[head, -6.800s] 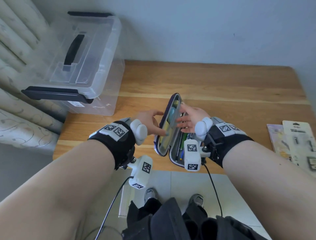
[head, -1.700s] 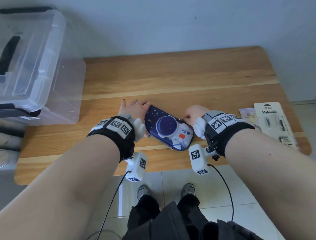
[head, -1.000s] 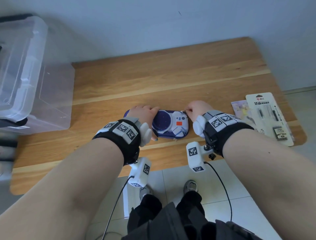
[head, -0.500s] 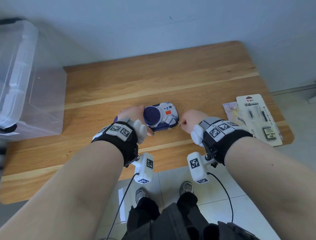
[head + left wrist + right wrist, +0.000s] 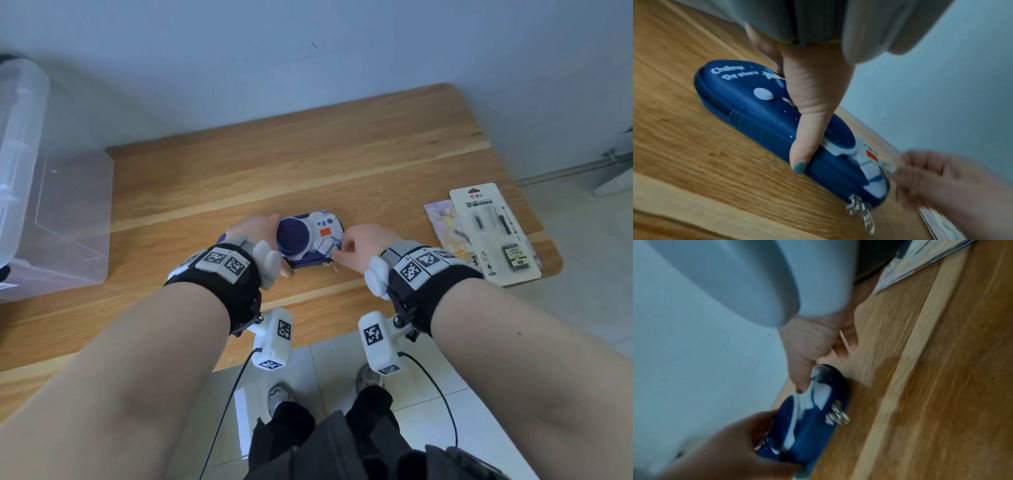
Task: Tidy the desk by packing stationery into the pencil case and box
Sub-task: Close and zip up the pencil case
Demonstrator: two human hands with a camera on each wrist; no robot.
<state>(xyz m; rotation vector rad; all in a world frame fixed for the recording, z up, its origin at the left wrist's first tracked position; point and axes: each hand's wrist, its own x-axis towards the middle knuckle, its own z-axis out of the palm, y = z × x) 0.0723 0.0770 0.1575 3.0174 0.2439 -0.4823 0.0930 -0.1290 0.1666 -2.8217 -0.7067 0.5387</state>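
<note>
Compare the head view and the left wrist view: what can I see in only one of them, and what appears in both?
Only the head view shows the clear plastic box at the desk's left end, the flat pen pack on the right, both forearms and the floor.

Only the left wrist view shows the white words printed on the pencil case, its zipper teeth along the side, and the left hand's thumb pressed on the lid.

Both show the closed pencil case lying on the wooden desk, the left hand gripping it, the right hand at its end, and the metal zipper pulls hanging loose.
</note>
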